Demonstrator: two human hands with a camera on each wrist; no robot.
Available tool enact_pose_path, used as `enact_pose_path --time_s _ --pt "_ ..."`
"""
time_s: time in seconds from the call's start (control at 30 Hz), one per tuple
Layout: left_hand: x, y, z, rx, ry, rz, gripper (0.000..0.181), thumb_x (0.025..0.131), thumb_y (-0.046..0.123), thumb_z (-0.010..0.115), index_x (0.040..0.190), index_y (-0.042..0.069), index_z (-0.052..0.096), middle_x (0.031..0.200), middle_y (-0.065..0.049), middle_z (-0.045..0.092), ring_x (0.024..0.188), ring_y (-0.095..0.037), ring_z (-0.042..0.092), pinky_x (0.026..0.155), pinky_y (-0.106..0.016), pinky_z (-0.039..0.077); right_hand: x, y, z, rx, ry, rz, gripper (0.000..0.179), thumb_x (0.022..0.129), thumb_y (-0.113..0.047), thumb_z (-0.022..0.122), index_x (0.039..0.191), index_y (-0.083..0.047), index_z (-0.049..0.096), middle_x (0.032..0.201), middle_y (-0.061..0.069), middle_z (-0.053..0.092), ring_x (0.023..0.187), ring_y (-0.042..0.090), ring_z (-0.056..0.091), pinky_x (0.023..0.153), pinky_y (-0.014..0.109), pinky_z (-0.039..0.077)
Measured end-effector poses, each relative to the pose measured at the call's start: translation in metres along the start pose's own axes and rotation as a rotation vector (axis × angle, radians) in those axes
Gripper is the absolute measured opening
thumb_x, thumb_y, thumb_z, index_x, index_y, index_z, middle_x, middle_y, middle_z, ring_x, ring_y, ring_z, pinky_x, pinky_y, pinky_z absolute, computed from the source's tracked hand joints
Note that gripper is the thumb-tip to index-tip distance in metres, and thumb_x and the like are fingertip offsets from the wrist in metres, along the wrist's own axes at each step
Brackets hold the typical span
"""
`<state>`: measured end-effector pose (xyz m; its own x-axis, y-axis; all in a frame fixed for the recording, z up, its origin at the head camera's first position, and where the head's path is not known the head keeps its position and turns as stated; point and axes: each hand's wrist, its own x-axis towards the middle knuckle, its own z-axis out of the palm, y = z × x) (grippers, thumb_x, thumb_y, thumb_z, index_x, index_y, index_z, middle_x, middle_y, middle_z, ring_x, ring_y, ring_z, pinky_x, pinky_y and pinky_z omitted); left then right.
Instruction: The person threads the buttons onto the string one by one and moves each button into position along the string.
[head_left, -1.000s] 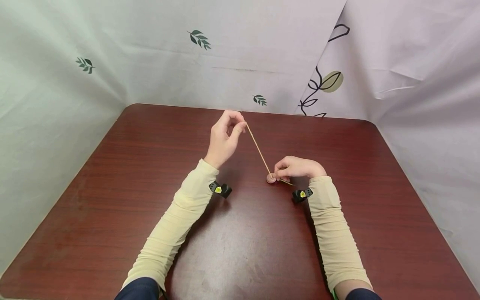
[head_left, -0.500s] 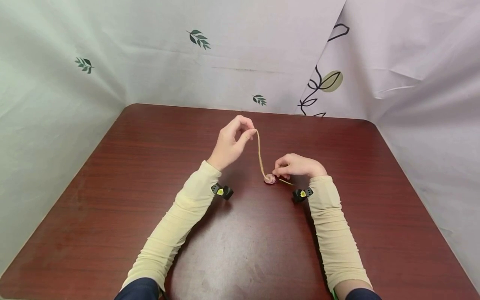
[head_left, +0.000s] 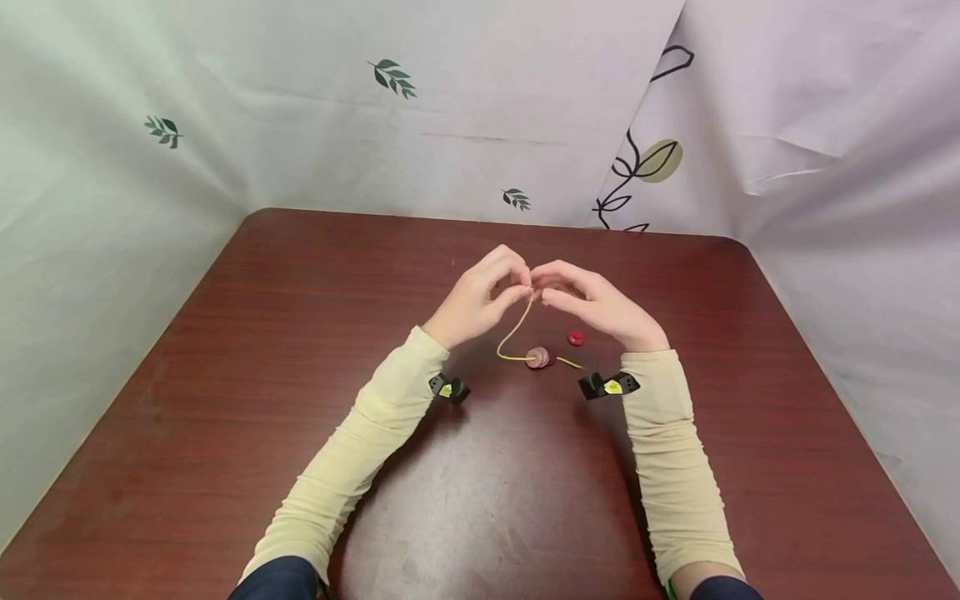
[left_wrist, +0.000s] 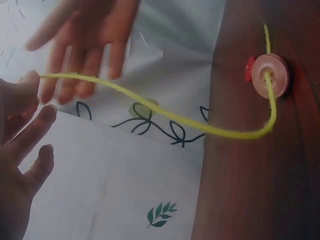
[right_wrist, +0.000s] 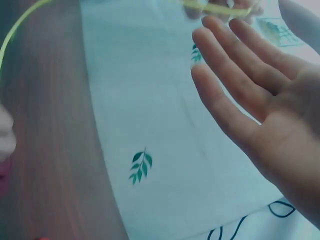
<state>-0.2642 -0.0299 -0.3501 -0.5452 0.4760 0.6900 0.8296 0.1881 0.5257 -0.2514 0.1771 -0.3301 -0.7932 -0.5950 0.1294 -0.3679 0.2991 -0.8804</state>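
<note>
My left hand (head_left: 480, 296) pinches the end of a yellow string (left_wrist: 235, 133) between thumb and forefinger, above the table. From there the string curves slackly down and passes through the hole of a pink button (left_wrist: 259, 75). The button stands on edge in a short row with darker red behind it, and a short string tail sticks out beyond. My right hand (head_left: 603, 304) is up beside the left fingertips, its fingers extended, with nothing seen in its grasp in the right wrist view. Below it lies a loose red button (head_left: 575, 337).
The dark red wooden table (head_left: 315, 333) carries the string and buttons near its middle. White curtains (head_left: 315, 142) with leaf prints hang behind and at both sides. A small black camera (head_left: 450, 389) is strapped at the left wrist, and another (head_left: 592, 386) at the right.
My right hand has left the buttons and risen to the left fingertips, uncovering a loose red button. My left hand has moved right and slightly lower, and the taut string has gone slack.
</note>
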Motion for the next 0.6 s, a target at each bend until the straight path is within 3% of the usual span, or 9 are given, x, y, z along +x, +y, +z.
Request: enact_pose_path --time_s 0.2,0.3,0.47,0.6 --pt "0.001 0.001 0.005 0.013 -0.011 0.026 0.01 0.085 0.019 0.059 0.084 0.011 0.054 0.089 0.002 0.049 0.083 -0.007 0.045 0.072 -0.02 0.04 -0.004 -0.018 0.003 -0.023 0.081 0.0 0.016 0.085 -0.018 0.06 0.101 -0.012 0.059 0.08 0.011 0.063 0.077 0.018 0.058 0.072 0.024 0.047" --pt "0.001 0.001 0.007 0.033 -0.021 0.032 0.011 0.085 0.021 0.059 0.084 0.011 0.054 0.089 0.002 0.049 0.083 -0.007 0.045 0.073 -0.019 0.039 -0.006 -0.022 0.003 -0.038 0.109 0.01 0.011 0.084 -0.016 0.061 0.094 -0.009 0.061 0.074 0.015 0.06 0.07 0.021 0.055 0.063 0.022 0.044" --pt "0.0 0.002 0.011 0.047 -0.031 0.032 0.01 0.086 0.019 0.058 0.085 0.01 0.054 0.089 0.002 0.049 0.083 -0.007 0.046 0.073 -0.02 0.04 -0.006 -0.023 0.002 -0.037 0.098 0.029 0.011 0.083 -0.014 0.062 0.093 -0.009 0.062 0.072 0.007 0.061 0.07 0.022 0.053 0.061 0.022 0.043" --pt "-0.002 0.003 0.013 0.026 -0.031 0.026 0.009 0.085 0.017 0.059 0.084 0.009 0.054 0.087 0.001 0.048 0.08 -0.008 0.045 0.069 -0.027 0.043 -0.007 -0.023 0.0 -0.03 0.068 0.058 0.014 0.082 -0.013 0.064 0.094 -0.007 0.062 0.071 -0.002 0.061 0.071 0.019 0.053 0.063 0.024 0.043"
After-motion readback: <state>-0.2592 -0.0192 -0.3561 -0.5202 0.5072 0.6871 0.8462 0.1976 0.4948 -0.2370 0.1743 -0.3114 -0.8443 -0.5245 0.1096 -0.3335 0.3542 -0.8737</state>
